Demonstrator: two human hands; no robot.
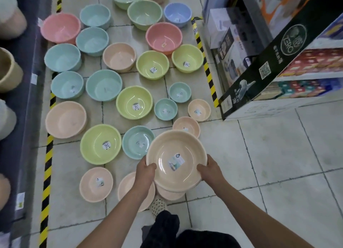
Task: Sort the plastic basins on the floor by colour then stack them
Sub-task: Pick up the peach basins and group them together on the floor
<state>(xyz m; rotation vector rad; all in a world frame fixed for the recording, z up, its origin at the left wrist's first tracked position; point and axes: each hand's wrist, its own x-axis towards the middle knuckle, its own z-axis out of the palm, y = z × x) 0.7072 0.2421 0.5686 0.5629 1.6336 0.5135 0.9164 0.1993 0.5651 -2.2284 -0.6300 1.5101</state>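
Observation:
A large peach basin (176, 154) with a label inside is held above the floor by both hands. My left hand (145, 170) grips its near-left rim and my right hand (209, 170) its near-right rim. Under it lies another peach basin (169, 194), mostly hidden. More peach basins (96, 184) sit at the near left, one (130, 184) partly behind my left arm. Yellow-green basins (100, 144), teal basins (138, 142), pink basins (163, 37) and a blue basin (177, 14) are spread over the tiled floor beyond.
A black and white carton (259, 80) and shelves of boxed goods (306, 67) stand on the right. A dark shelf unit (20, 99) with buckets lines the left. Yellow-black tape (47, 164) marks the floor edges. My spotted shoe (157, 207) is below the held basin.

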